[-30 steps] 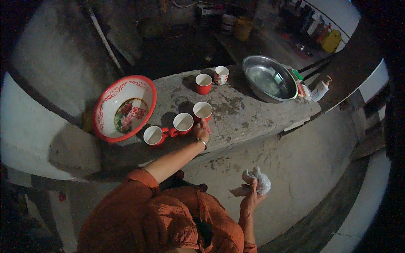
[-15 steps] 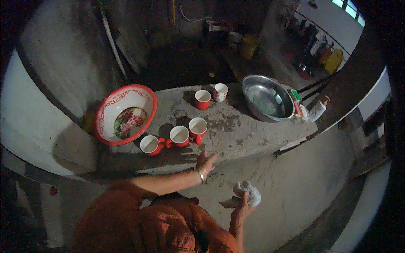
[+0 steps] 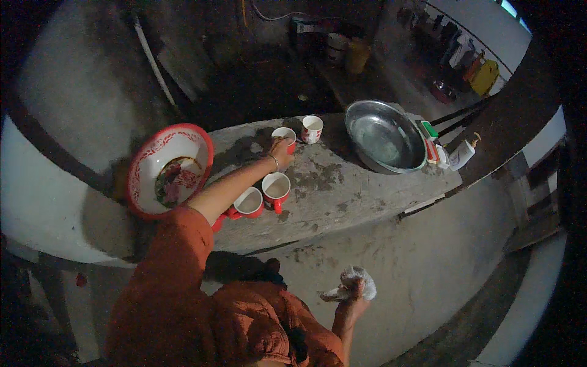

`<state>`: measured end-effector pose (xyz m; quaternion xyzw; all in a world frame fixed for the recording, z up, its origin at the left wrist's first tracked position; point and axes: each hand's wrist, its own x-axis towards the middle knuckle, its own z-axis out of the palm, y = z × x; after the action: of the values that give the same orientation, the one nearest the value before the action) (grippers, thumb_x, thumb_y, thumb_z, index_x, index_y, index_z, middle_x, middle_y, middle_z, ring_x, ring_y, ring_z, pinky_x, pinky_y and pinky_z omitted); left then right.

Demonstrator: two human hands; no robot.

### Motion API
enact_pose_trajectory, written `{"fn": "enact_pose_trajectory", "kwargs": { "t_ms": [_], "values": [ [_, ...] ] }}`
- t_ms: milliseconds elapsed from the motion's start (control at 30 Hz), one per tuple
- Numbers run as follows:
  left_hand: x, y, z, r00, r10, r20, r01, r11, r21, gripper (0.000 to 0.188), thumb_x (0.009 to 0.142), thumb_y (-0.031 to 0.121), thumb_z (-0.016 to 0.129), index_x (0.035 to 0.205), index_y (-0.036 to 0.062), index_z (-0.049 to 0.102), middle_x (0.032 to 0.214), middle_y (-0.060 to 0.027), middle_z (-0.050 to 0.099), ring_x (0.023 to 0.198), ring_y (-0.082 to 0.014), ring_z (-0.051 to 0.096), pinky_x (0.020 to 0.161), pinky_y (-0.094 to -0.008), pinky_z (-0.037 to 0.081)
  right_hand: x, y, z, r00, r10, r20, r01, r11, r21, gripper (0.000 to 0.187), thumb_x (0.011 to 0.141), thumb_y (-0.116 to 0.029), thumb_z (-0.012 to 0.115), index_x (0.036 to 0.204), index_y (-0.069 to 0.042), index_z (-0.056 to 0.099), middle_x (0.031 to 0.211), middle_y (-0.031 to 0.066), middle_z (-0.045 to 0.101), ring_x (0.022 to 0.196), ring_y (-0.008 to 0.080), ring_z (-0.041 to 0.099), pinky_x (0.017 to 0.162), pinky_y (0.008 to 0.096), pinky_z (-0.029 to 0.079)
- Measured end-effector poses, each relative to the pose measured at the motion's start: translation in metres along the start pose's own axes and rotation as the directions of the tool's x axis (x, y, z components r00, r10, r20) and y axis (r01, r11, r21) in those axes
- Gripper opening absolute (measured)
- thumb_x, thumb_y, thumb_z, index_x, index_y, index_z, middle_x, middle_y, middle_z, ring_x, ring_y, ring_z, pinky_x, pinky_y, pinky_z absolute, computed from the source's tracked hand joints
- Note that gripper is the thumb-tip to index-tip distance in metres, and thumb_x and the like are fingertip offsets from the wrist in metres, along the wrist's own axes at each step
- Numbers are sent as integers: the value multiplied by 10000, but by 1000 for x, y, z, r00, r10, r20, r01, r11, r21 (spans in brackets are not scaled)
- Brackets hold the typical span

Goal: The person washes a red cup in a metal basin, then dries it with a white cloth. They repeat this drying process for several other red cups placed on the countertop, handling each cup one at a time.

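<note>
My left hand (image 3: 281, 149) is at the near side of a red mug with a white inside (image 3: 284, 133), its fingers closed against it; the handle is hidden. Just right of it stands a white mug with red markings (image 3: 312, 130). Closer to me are two more red mugs, one (image 3: 277, 185) with its handle toward me and another (image 3: 249, 202) beside it. A third red mug (image 3: 218, 222) is mostly covered by my left forearm. Low over the floor, away from the slab, my right hand (image 3: 351, 301) grips a bunched white cloth (image 3: 361, 282).
The mugs stand on a rough concrete slab (image 3: 342, 196). A red-rimmed enamel basin (image 3: 205, 137) tilts at its left end. To the right are a metal basin (image 3: 379, 137), a green-topped item (image 3: 429, 129) and a white pump bottle (image 3: 461, 155). Buckets (image 3: 356, 56) stand beyond.
My left hand has reached forward from the slab's near edge to the back red mug. The right hand still holds the cloth. The view has shifted slightly.
</note>
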<state>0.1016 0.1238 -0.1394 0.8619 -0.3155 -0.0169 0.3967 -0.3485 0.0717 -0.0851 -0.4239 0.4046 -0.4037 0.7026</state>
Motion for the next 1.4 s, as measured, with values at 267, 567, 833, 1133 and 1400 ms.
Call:
{"fn": "enact_pose_trajectory", "kwargs": {
  "t_ms": [267, 567, 833, 1133, 1400],
  "values": [
    [38, -48, 24, 955, -192, 228, 41, 843, 537, 369, 690, 222, 687, 1025, 99, 597, 1090, -144, 567, 1069, -305, 508, 971, -534, 295, 32, -10, 13, 998, 61, 24, -61, 998, 10, 321, 852, -238, 553, 1037, 23, 521, 847, 123, 588, 634, 196, 576, 504, 304, 468],
    [10, 61, -6, 909, 80, 409, -193, 951, 243, 236, 708, 210, 674, 884, 58, 632, 937, -153, 620, 924, -297, 576, 839, -470, 408, 65, -17, -3, 996, 84, -17, -82, 990, 111, 310, 837, -196, 580, 1037, 30, 509, 859, 119, 574, 613, 212, 560, 480, 301, 464],
    [-99, 234, 89, 614, 215, 760, 786, -80, -613, 409, 837, 123, 581, 1207, 64, 417, 1222, -99, 465, 1135, -276, 450, 932, -480, 410, 119, -80, -68, 990, -123, -63, 129, 986, 102, 382, 841, -281, 566, 1088, 5, 506, 899, 119, 579, 678, 203, 568, 511, 305, 471],
    [-202, 321, 212, 641, 339, 689, 492, 508, -707, 370, 840, 129, 552, 1195, 73, 466, 1200, -86, 508, 1127, -209, 463, 931, -345, 387, 135, -99, -149, 654, -612, 444, 749, 445, -491, 471, 872, -364, 433, 1187, -14, 471, 1197, 157, 482, 1115, 275, 441, 953, 444, 284],
    [-218, 357, 192, 678, 436, 592, -304, 900, -313, 179, 777, 161, 609, 786, -9, 557, 680, -187, 562, 622, -300, 549, 573, -368, 428, 194, -156, -131, 928, 112, 355, 188, 682, -706, 368, 891, -350, 416, 997, -26, 554, 1003, 204, 570, 896, 338, 544, 764, 402, 408]
  ]
}}
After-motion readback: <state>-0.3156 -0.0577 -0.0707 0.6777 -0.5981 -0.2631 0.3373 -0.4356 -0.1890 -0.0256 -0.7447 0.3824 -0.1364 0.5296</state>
